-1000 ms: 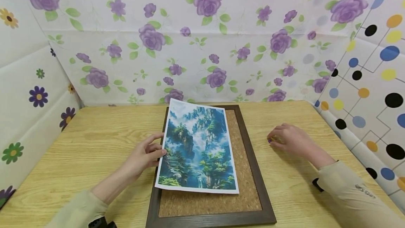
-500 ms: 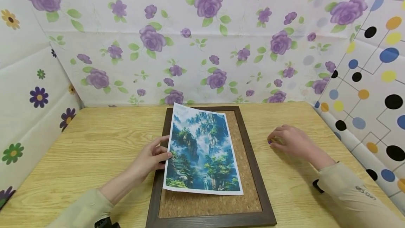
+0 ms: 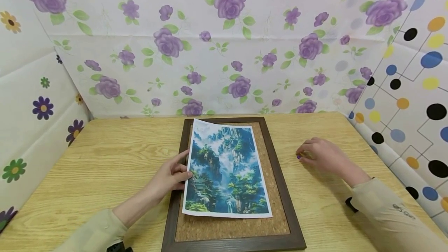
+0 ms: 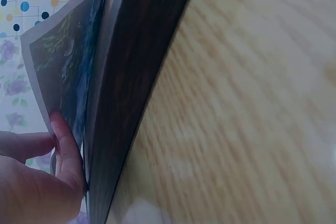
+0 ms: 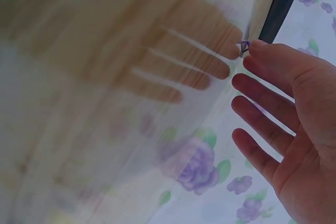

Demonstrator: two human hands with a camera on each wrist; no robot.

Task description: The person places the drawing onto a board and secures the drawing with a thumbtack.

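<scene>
My left hand (image 3: 169, 178) pinches the left edge of a printed landscape picture (image 3: 227, 170), blue-green with cliffs and waterfalls and a white border. The picture lies over a cork board (image 3: 231, 229) in a dark brown frame, set slightly askew. In the left wrist view, the thumb and fingers hold the sheet's edge (image 4: 44, 82), which stands a little above the frame (image 4: 131, 61). To the right of the board, my right hand (image 3: 323, 155) is low over the table. Its thumb and forefinger pinch a tiny purple pin-like thing (image 5: 243, 47), too small to make out fully.
The board rests on a light wood-grain table (image 3: 126, 147). A white cloth wall with purple roses (image 3: 231, 49) rises at the back. Flower-patterned cloth (image 3: 42, 88) stands at the left and dotted cloth (image 3: 416, 100) at the right.
My left hand has moved the picture to the right and slightly toward me, so it lies more squarely over the cork. The right hand has stayed nearly still.
</scene>
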